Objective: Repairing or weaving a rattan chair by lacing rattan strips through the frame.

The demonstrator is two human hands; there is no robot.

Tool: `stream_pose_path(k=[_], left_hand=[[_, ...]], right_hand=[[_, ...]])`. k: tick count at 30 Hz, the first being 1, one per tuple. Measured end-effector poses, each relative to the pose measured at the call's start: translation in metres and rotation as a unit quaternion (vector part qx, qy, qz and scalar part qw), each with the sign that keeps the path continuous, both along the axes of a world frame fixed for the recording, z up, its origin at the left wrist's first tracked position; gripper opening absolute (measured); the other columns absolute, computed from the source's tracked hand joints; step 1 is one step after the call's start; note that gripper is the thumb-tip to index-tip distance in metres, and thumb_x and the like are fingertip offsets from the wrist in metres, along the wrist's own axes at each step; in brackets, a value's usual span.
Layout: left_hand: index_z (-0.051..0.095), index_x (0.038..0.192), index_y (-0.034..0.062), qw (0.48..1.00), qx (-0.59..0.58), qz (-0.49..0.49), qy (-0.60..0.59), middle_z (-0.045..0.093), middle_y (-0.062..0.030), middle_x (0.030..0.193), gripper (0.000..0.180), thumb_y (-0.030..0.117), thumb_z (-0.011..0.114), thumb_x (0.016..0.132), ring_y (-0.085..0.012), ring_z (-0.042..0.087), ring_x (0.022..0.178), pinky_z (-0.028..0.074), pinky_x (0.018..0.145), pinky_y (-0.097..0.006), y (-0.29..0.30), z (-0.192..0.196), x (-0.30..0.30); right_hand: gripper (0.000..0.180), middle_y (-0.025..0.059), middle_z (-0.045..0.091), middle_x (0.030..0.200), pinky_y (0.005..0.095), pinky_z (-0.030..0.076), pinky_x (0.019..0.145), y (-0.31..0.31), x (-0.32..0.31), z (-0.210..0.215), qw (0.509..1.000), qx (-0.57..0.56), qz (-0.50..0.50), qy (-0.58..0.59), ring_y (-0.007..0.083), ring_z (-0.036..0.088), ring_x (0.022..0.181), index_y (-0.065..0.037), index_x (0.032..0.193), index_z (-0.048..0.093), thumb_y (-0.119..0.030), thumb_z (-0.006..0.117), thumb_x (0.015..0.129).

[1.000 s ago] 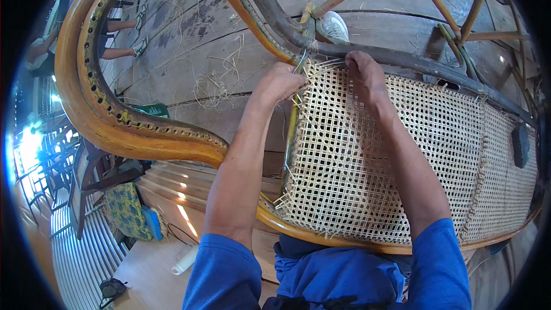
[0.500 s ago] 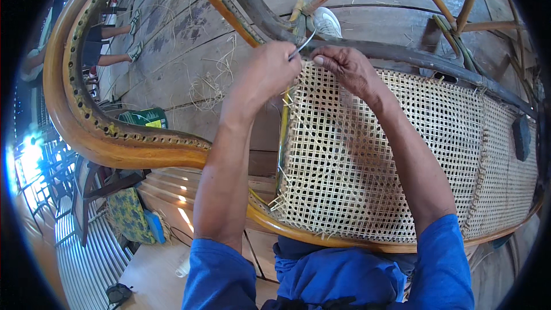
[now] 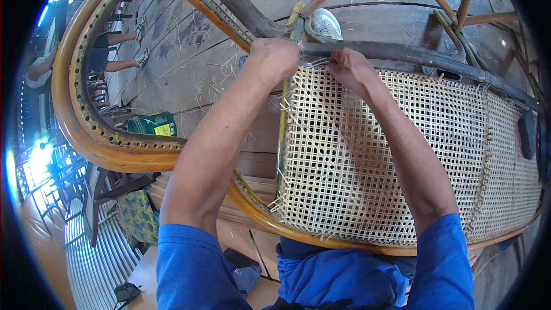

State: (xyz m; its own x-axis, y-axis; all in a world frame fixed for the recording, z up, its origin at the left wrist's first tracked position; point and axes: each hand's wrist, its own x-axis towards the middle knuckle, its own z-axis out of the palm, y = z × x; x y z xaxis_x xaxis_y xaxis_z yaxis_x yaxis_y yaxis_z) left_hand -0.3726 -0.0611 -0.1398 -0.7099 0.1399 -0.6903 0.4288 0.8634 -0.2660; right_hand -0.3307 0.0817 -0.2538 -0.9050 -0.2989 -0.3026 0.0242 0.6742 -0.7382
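Note:
My left hand (image 3: 275, 57) is closed in a fist at the far left corner of the woven cane panel (image 3: 344, 161). A thin, shiny metal tool (image 3: 313, 64) runs from it along the panel's far edge toward my right hand (image 3: 351, 69). That hand is bent over the same edge, its fingers pinched together and their tips hidden. Whatever it pinches is too small or covered to make out. The panel lies over a curved wooden frame (image 3: 252, 209), with loose cane ends sticking out along its left edge.
A dark pole (image 3: 396, 53) borders the panel's far side. On the left curves a frame loop (image 3: 63, 89) with a row of holes. Beyond are a green container (image 3: 150, 124), a shoe (image 3: 326, 24) and another person's legs (image 3: 123, 51). A dark block (image 3: 526, 135) rests on the panel at right.
The metal tool has swung down from pointing up and away to lying along the panel's edge. My left elbow has moved outward to the left; my right hand has shifted slightly right.

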Motion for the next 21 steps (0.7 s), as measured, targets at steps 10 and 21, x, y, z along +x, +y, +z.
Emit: stream_pose_path(k=[10, 21], left_hand=[[0.068, 0.095, 0.0047, 0.996, -0.068, -0.048, -0.028, 0.066, -0.0141, 0.098, 0.026, 0.013, 0.055, 0.074, -0.0285, 0.064, 0.091, 0.051, 0.077, -0.04, 0.029, 0.004, -0.008], [0.069, 0.098, 0.0108, 0.985, -0.097, -0.131, -0.054, 0.067, -0.0077, 0.103, 0.025, 0.014, 0.057, 0.077, -0.0225, 0.064, 0.096, 0.049, 0.079, -0.037, 0.061, 0.005, -0.012]], right_hand=[[0.024, 0.0212, 0.062, 0.09, 0.0441, 0.048, 0.076, -0.004, -0.004, 0.0, 0.999, -0.012, -0.041, -0.007, 0.0378, 0.06, 0.089, -0.003, 0.089, 0.065, -0.02, 0.05, 0.081], [0.029, 0.0169, 0.064, 0.099, 0.0433, 0.048, 0.081, -0.013, 0.003, 0.006, 0.998, 0.055, -0.02, -0.025, 0.0343, 0.06, 0.096, -0.008, 0.097, 0.064, -0.017, 0.041, 0.084]])
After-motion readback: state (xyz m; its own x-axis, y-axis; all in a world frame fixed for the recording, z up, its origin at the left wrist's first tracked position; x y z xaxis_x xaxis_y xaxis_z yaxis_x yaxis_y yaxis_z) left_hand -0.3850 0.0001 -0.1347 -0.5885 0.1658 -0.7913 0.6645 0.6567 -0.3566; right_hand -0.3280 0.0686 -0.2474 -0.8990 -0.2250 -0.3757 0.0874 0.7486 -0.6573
